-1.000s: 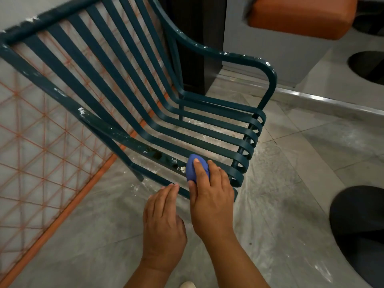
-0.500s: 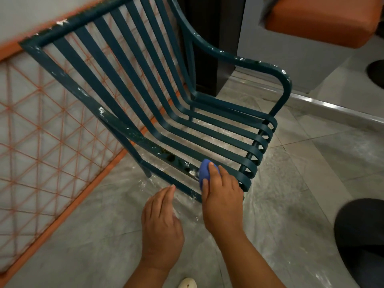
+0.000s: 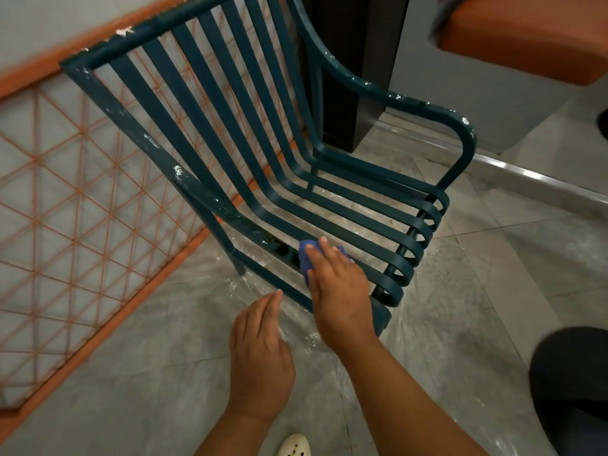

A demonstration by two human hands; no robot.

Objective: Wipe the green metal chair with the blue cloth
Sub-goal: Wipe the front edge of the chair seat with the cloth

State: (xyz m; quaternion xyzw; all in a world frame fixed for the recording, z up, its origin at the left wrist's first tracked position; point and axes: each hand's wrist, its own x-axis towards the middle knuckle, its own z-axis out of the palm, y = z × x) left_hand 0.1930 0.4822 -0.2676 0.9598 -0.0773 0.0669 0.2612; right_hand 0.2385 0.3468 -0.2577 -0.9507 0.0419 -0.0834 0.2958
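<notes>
Seen from the head camera, the dark green slatted metal chair [image 3: 296, 179] stands on a grey tiled floor [image 3: 131, 357] that appears covered with a thin clear plastic sheet [image 3: 427, 324], probably laid to catch dust and paint flecks. The chair sits just beside a pale wall panel crossed by an orange lattice [image 3: 65, 209], and white specks dot its frame and armrest, which is likely why it needs wiping. The right hand [image 3: 340, 291] presses the small blue cloth [image 3: 306, 258] down on the near side rail of the seat, close to the front; its fingers lie fairly straight over the bunched cloth with the fingertips [image 3: 324, 240] reaching past it, a flat hold that spreads pressure along the narrow bar. Whether the thumb hooks under the cloth is hidden. The left hand [image 3: 260, 353] hovers just beside the rail, holding nothing, fingers straight and together, its fingertips near the frame but apparently not touching; it seems poised to steady the chair if the rubbing shifts it. An orange padded seat [image 3: 526, 37] sits at the upper right, well apart, and a pale shoe [image 3: 294, 445] shows at the bottom edge. The backrest slats still look speckled, so much wiping seems to remain
</notes>
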